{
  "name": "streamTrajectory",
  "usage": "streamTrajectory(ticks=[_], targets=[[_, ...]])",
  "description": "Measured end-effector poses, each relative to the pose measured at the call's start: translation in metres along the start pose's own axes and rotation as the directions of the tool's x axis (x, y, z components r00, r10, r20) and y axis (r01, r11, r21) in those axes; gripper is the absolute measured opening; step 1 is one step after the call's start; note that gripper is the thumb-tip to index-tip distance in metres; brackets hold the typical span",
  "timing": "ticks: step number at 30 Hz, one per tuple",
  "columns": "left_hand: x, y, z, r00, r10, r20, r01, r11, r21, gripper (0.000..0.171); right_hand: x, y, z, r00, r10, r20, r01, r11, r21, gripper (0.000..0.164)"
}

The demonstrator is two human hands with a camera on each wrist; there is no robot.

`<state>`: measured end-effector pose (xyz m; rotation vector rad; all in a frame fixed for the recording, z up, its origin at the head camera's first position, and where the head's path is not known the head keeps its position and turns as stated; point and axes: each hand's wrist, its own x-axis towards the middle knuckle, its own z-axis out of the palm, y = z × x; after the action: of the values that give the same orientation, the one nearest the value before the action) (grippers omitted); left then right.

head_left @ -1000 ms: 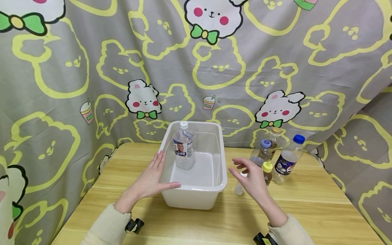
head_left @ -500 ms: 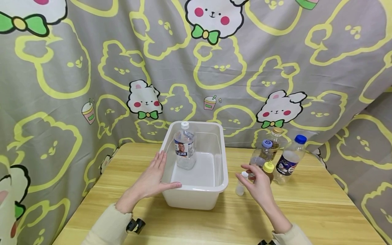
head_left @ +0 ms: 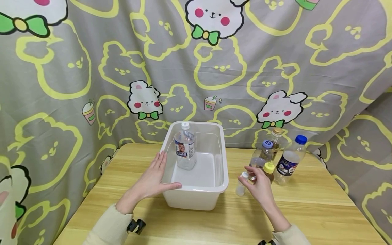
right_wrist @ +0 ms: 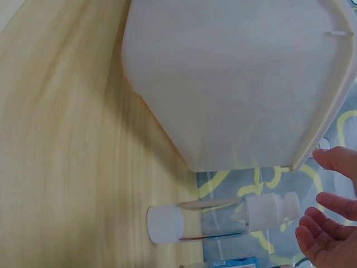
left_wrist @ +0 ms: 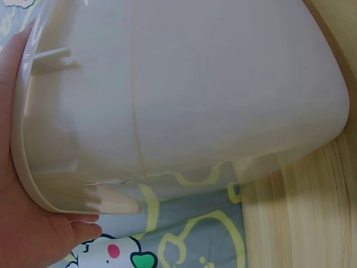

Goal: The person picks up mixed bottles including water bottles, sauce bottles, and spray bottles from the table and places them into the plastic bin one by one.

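Note:
My left hand [head_left: 150, 178] rests on the left rim of a white plastic bin [head_left: 190, 199], fingers straight along the side and thumb on the front edge. Inside the bin a clear plastic bottle [head_left: 185, 149] with a white cap and printed label stands upright. My right hand [head_left: 261, 185] hovers at the top of a small clear bottle [head_left: 240, 189] with a white cap, upright on the table. In the right wrist view, a gap shows between the loosely bent fingers and the small bottle's cap [right_wrist: 273, 209]; nothing is held.
Right of the bin stand a blue-capped bottle [head_left: 288, 163] with a dark label, a yellow-topped bottle [head_left: 269, 168], a purple-capped bottle [head_left: 266, 151] and a gold-capped bottle [head_left: 277, 136]. A patterned curtain [head_left: 177, 68] hangs behind the wooden table [head_left: 312, 204].
My right hand has shifted slightly right and down, bringing its fingers to the small bottle's cap. The left hand has stayed on the bin's rim.

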<state>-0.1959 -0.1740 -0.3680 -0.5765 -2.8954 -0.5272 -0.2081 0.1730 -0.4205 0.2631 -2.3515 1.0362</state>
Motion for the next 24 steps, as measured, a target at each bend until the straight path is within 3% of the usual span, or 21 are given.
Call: streamTrajectory(ticks=[24], targets=[[-0.001, 0.001, 0.0, 1.0, 0.019, -0.014, -0.018, 1.0, 0.011, 0.113, 0.002, 0.014, 0.005, 0.989, 0.104, 0.106, -0.103, 0.995, -0.019, 0.035]])
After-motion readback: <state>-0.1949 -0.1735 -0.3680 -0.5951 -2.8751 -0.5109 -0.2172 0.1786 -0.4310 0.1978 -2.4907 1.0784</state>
